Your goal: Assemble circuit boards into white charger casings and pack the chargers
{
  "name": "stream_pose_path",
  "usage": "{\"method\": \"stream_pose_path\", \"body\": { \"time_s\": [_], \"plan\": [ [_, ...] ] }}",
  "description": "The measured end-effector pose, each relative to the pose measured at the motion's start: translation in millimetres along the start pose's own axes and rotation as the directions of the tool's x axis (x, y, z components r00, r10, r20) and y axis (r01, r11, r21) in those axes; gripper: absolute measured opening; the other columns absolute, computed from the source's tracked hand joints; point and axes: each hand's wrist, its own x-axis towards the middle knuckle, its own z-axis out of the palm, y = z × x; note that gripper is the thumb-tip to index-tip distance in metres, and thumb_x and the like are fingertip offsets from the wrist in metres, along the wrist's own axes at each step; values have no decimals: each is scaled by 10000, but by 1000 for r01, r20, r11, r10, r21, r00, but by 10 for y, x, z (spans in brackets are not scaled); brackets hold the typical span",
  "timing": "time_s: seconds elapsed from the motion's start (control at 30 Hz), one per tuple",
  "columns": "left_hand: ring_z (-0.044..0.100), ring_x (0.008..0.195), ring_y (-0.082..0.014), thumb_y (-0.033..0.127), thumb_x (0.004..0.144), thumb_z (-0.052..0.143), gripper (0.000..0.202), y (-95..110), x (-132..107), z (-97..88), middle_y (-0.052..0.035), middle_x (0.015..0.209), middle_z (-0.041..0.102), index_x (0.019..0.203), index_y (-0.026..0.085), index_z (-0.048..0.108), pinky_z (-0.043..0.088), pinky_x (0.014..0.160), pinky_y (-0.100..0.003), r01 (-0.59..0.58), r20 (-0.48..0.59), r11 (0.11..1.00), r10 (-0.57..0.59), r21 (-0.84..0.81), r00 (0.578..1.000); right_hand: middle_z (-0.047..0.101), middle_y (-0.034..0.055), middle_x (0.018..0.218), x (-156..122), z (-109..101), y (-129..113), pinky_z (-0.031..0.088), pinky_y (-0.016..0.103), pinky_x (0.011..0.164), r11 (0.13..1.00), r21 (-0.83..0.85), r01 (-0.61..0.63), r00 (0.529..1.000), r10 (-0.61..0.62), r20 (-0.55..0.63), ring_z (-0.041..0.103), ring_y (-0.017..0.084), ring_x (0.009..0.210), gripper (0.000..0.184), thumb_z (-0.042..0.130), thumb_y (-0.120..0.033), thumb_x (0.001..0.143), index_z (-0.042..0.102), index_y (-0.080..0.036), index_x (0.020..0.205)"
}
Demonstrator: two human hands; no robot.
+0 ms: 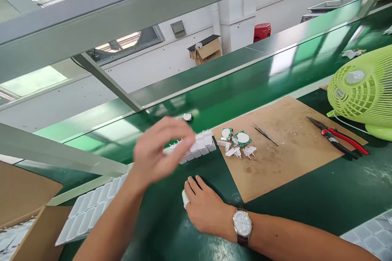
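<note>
My left hand (161,149) hovers over a row of white plastic adapter housings (200,145) lined up on the green bench; its fingers are smeared by motion, so I cannot make out what they hold. My right hand (203,208), with a wristwatch (243,225) on its wrist, rests lower on the bench with fingers curled round a small white housing (185,198). On the brown board (284,147) lie a few small green circuit boards with white discs (237,137) and loose white plug parts (241,152).
Tweezers (265,133) and red-handled pliers (339,140) lie on the brown board. A light-green fan (364,89) stands at right. White moulded trays (92,208) and a cardboard box (27,208) sit at left. A green conveyor belt (245,85) runs behind, with one part (187,117) on it.
</note>
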Motion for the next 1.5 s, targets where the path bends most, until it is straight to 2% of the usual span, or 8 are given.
{"method": "stream_pose_path", "body": {
  "time_s": [0.13, 0.27, 0.53, 0.77, 0.93, 1.07, 1.23, 1.5],
  "plan": [
    [520, 1372, -310, 404, 946, 574, 448, -1010, 232, 276, -145, 1446, 613, 1328, 175, 629, 426, 1147, -490, 256, 419, 865, -444, 432, 792, 589, 273, 1410, 33, -19, -7, 463, 603, 1100, 1000, 3, -2, 1000, 2, 25, 548, 427, 1323, 396, 465, -281, 1006, 801, -72, 981],
    [312, 1525, -419, 258, 844, 576, 727, -1780, 107, 524, -179, 1608, 440, 1547, 154, 427, 337, 1174, -630, 293, 507, 780, -595, 553, 624, 596, 254, 1416, 52, 3, 17, 467, 602, 1105, 999, 21, 33, 999, -34, 23, 549, 415, 1326, 421, 453, -314, 1018, 812, -99, 975],
    [541, 1347, -370, 194, 740, 593, 706, -2022, -93, 536, -150, 1455, 603, 1445, 206, 560, 420, 1118, -519, 329, 466, 746, -634, 579, 617, 592, 226, 1441, 58, 54, 91, 451, 586, 1122, 996, 65, 61, 998, -61, -9, 535, 403, 1341, 374, 481, -286, 1003, 811, -111, 992],
    [551, 1277, -344, 250, 775, 607, 591, -1690, -254, -19, -173, 1293, 640, 1353, 131, 576, 476, 1080, -477, 534, 6, 645, -640, 547, 768, 631, 215, 1365, 35, 29, 157, 494, 510, 1071, 998, 10, 67, 998, -67, -17, 565, 348, 1276, 278, 568, -295, 970, 775, -109, 953],
    [647, 1064, -248, 403, 825, 704, 627, -757, -642, -473, -111, 1272, 614, 1387, 215, 500, 572, 962, -432, 649, -332, 738, -575, 186, 748, 634, 225, 1295, 57, -104, 318, 530, 481, 1007, 989, 148, -19, 963, 58, -264, 587, 317, 1187, 353, 566, -289, 980, 656, -65, 1238],
    [679, 997, -210, 369, 792, 797, 547, 134, -1199, -319, -73, 1185, 633, 1270, 248, 561, 576, 982, -442, 650, -49, 729, -673, -214, 738, 506, 256, 1472, 13, -203, 365, 447, 554, 1133, 883, 468, -36, 891, 240, -385, 466, 348, 1388, 719, 664, -380, 931, 383, -81, 1521],
    [704, 1031, -245, 418, 769, 843, 589, 660, -1796, 111, -105, 1161, 652, 1240, 233, 542, 603, 943, -454, 760, 267, 401, -766, -511, 584, 599, 144, 1383, -59, -156, 253, 546, 436, 1037, 580, 795, -180, 956, 292, 3, 637, 255, 1199, 649, 686, -319, 889, 460, -184, 1482],
    [320, 1507, -427, 288, 881, 717, 509, 321, -2100, -433, -184, 1541, 469, 1360, 214, 565, 295, 1211, -662, 614, -28, 630, -687, 475, 726, 593, 126, 1344, -113, -208, 297, 590, 379, 915, 679, 689, -253, 958, 273, 83, 660, 210, 1046, 573, 534, -183, 893, 486, -186, 1464]
  ]
}}
